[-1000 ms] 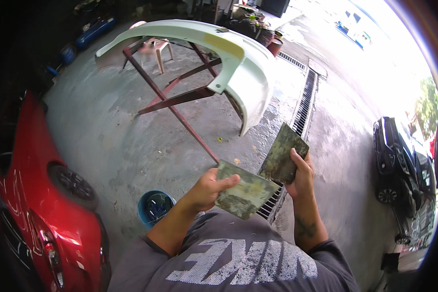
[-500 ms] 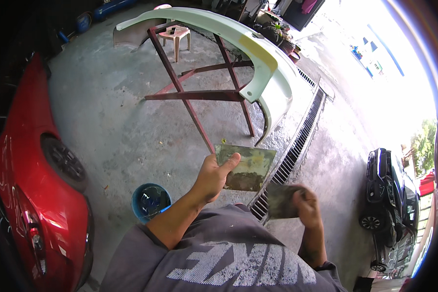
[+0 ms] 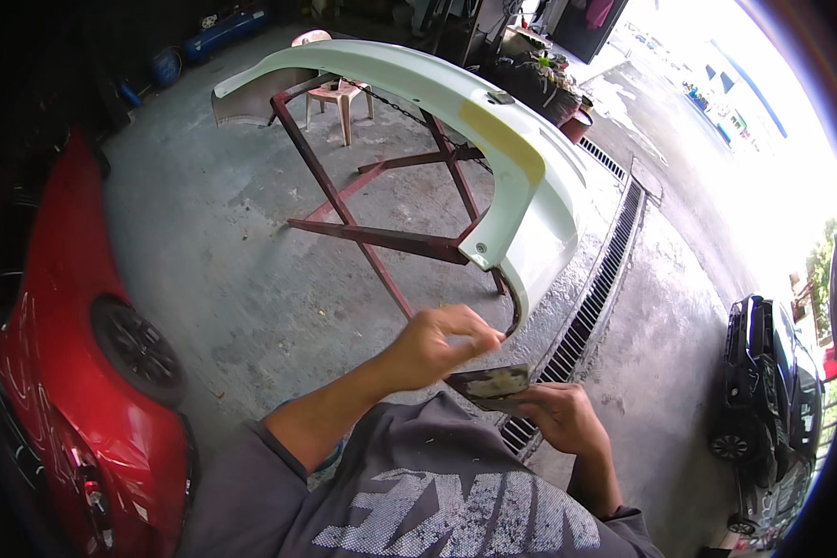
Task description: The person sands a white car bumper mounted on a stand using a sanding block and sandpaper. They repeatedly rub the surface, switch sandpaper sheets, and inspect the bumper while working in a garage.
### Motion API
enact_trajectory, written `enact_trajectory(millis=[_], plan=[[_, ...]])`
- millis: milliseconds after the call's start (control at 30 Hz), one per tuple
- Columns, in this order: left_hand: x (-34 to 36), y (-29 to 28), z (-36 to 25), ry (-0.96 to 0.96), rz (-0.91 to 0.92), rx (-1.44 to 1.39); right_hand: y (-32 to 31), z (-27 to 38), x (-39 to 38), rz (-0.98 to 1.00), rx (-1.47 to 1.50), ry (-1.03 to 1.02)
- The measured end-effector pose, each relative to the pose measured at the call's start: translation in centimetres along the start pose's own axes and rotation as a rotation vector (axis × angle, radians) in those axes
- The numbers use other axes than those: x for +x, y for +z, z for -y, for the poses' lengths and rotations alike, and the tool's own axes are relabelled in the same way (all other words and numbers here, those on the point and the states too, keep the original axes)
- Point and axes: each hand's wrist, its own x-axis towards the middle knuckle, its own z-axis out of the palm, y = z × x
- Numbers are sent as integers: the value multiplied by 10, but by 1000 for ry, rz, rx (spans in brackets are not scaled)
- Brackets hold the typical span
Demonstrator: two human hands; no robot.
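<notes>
My right hand [image 3: 567,418] grips a thin, flat rectangular sheet [image 3: 495,381], dark and stained with pale smears, in front of my chest. It lies tilted nearly edge-on; whether a second piece is stacked with it I cannot tell. Just above and left of the sheet, my left hand [image 3: 432,352] is raised with thumb and fingertips drawn together; anything between them is too small to make out. Beyond my hands, a pale green car bumper [image 3: 409,70] with a yellowish patch [image 3: 502,139] rests on a dark red metal stand [image 3: 391,237].
A red car [image 3: 65,325] stands to the left, a black car [image 3: 758,391] to the right. A drain grate [image 3: 591,298] crosses the floor. Behind the stand is a plastic chair [image 3: 344,98]; a blue tank [image 3: 225,35] lies at the back. My left arm mostly covers a blue bucket [image 3: 329,457].
My left hand no longer holds the stained rectangular piece and has its fingertips together. My right hand has shifted slightly left, its sheet now tilted. The view has shifted, with the bucket mostly hidden.
</notes>
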Motion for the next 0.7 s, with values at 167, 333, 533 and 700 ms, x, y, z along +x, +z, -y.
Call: enact_trajectory(millis=[167, 333, 533, 700], plan=[[50, -4, -6, -53, 142, 275, -9, -19, 63, -17, -96, -96], [97, -47, 26, -8, 196, -14, -12, -34, 109, -140, -87, -94], [148, -180, 90, -113, 282, 8, -8, -33, 172, -505, -47, 171], [174, -328, 156, -293, 273, 542, -24, -15, 198, -752, -9, 446]])
